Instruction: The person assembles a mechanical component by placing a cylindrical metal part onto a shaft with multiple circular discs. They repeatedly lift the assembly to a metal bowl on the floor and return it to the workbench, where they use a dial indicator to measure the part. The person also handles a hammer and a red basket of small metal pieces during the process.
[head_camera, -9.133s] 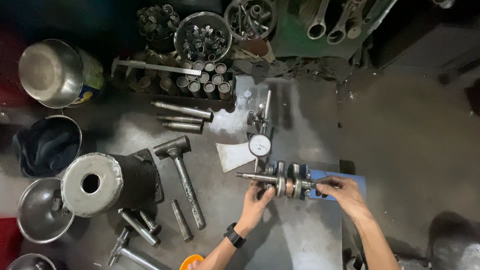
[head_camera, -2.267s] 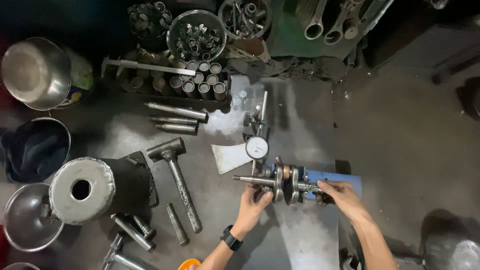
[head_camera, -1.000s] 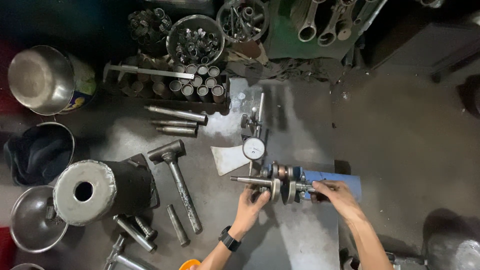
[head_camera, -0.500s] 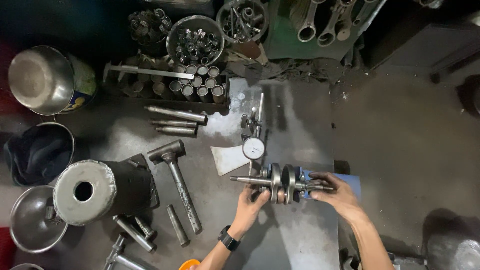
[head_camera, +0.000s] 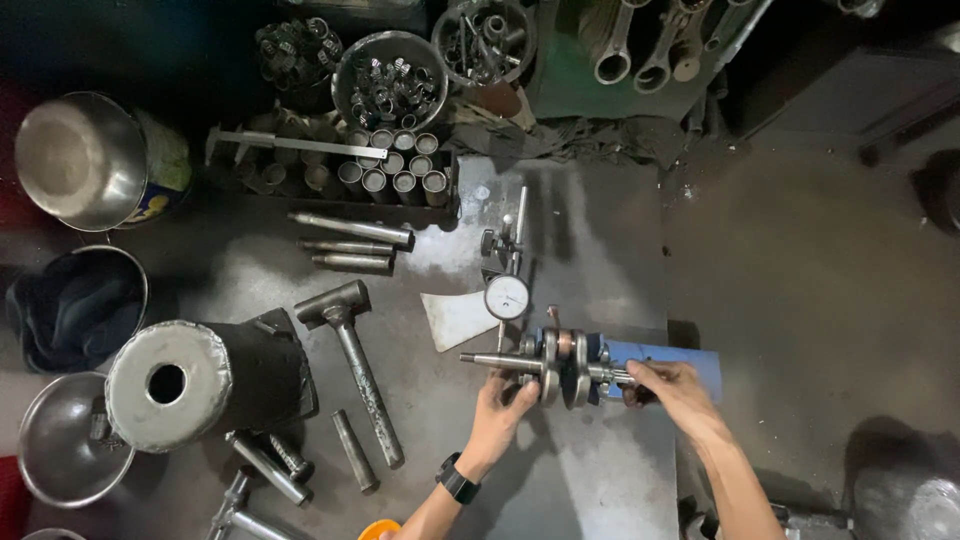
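The crankshaft (head_camera: 560, 365) lies level across a blue fixture (head_camera: 690, 362) near the desk's (head_camera: 590, 480) right edge. The left hand (head_camera: 500, 410) cups the web from below, fingers curled onto it, while the right hand (head_camera: 672, 388) pinches the right-hand shaft end with its fingers closed on it. A dial gauge (head_camera: 507, 297) on its stand sits just behind the crankshaft; whether its tip touches the shaft cannot be told.

The main risk, as I judge it, is the crankshaft slipping off its supports if either hand pushes it sideways: it is heavy, oily-looking metal and sits close to the edge. A knock against the gauge could also upset the stand.

The desk is a dark, worn steel plate with pale scuffed patches. On it lie a steel hammer (head_camera: 352, 365), several loose round pins (head_camera: 352, 232), a white scrap of paper (head_camera: 458, 318) and a heavy drilled cylinder (head_camera: 200, 380). Along the back stand a tray of sleeves (head_camera: 395, 175) and bowls of small parts (head_camera: 390, 85); metal bowls (head_camera: 80, 160) crowd the left. The floor (head_camera: 820, 260) on the right is bare, stained concrete, dimly lit.
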